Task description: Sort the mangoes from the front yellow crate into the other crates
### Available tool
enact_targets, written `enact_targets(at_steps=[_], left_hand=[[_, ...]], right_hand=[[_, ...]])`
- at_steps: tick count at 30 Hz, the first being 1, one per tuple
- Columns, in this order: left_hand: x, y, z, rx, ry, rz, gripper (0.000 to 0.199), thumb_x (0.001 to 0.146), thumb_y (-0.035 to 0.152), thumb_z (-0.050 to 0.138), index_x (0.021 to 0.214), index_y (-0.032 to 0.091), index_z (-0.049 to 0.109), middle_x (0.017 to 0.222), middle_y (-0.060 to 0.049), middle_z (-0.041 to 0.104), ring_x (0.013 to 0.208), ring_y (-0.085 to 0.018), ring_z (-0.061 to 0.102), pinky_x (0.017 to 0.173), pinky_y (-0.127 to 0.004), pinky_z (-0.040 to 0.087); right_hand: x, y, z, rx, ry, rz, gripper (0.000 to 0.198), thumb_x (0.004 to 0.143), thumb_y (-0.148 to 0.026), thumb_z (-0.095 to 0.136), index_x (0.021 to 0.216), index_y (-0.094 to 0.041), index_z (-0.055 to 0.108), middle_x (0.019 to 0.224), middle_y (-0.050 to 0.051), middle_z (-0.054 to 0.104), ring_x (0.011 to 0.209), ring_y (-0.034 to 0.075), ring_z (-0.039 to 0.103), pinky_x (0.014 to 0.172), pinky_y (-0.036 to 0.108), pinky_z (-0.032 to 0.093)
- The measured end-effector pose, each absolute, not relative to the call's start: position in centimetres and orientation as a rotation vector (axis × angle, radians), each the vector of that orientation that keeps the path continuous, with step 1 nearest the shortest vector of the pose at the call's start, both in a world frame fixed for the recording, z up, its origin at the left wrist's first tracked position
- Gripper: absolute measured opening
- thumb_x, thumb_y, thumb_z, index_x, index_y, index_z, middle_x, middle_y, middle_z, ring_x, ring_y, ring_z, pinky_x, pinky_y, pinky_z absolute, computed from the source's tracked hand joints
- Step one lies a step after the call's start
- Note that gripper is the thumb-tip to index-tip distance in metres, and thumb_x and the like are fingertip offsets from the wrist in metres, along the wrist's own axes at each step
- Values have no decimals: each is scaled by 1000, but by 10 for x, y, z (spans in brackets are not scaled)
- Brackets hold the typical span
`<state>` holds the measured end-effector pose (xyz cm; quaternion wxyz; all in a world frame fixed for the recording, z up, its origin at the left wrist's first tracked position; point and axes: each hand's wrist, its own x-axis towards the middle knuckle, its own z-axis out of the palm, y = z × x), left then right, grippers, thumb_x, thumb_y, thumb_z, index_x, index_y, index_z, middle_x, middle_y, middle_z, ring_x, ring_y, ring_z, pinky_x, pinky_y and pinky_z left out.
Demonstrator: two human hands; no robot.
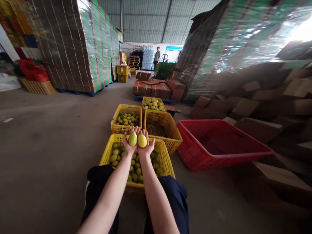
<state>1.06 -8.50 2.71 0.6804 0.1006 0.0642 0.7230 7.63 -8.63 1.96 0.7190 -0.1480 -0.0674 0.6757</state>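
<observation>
Side by side, my two hands reach out palm up over the near yellow crate. On the palm of my left hand (129, 149) rests a yellow-green, pear-shaped fruit (133, 138), its fingers stretched out beyond it. My right hand (146, 150) bears a rounder, yellower fruit (142, 140), with fingers spread and thumb out to the side. Both fruits look like guavas, but I cannot tell the kind for sure. Below, the near yellow crate (106, 150) holds many green and yellow fruits (137, 171), partly hidden by my forearms. The crate stands between my knees.
Behind are a yellow crate of greener fruit (127, 119), a yellow crate with nothing visible inside (162, 129), and another of yellowish fruit (154, 104). A red crate (195, 156) stands right, beside piled cardboard boxes (246, 105). Wrapped stacks (97, 48) flank the aisle; a person (157, 56) stands far back.
</observation>
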Motion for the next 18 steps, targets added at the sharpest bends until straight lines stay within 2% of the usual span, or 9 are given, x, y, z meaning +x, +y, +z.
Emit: enact_targets(at_steps=[3, 6, 9, 12, 15, 18], left_hand=[[9, -87, 24, 228, 209, 1604, 52, 88, 46, 39, 125, 17, 62, 136, -12, 60, 136, -28, 47, 110, -44, 42], [2, -91, 17, 185, 439, 1565, 45, 89, 42, 37, 116, 19, 66, 123, -10, 67, 125, -27, 57, 100, -41, 50], [-9, -101, 0, 68, 749, 1552, 35, 90, 35, 37, 101, 21, 67, 102, -7, 71, 107, -21, 66, 87, -30, 56], [-18, -115, -26, -36, 953, 1496, 19, 87, 29, 44, 91, 22, 61, 84, -3, 68, 84, -13, 68, 76, -21, 56], [-17, -134, -54, -72, 1146, 1296, 6, 84, 26, 50, 83, 23, 55, 69, 2, 61, 62, -12, 63, 63, -24, 55], [-8, -156, -75, -30, 1280, 1039, 7, 80, 26, 56, 75, 22, 53, 60, 2, 57, 50, -18, 58, 53, -32, 53]], right_hand=[[76, -89, 17, -345, -122, 1488, 51, 83, -58, 46, 99, -16, 71, 109, 10, 74, 110, 20, 66, 107, 39, 44], [76, -91, 14, -455, -35, 1473, 42, 82, -49, 44, 90, -17, 70, 95, 9, 76, 97, 20, 71, 100, 40, 49], [80, -93, 15, -592, 75, 1442, 32, 79, -38, 41, 78, -19, 66, 78, 6, 75, 82, 20, 73, 91, 42, 55], [92, -94, 24, -626, 98, 1413, 27, 76, -33, 38, 74, -21, 63, 72, 5, 73, 80, 21, 73, 87, 46, 56], [113, -95, 38, -595, 105, 1399, 27, 73, -32, 38, 78, -22, 63, 74, 4, 73, 82, 22, 73, 86, 50, 56], [142, -99, 54, -541, 128, 1391, 28, 70, -30, 38, 80, -22, 63, 76, 5, 73, 83, 22, 74, 86, 49, 57]])
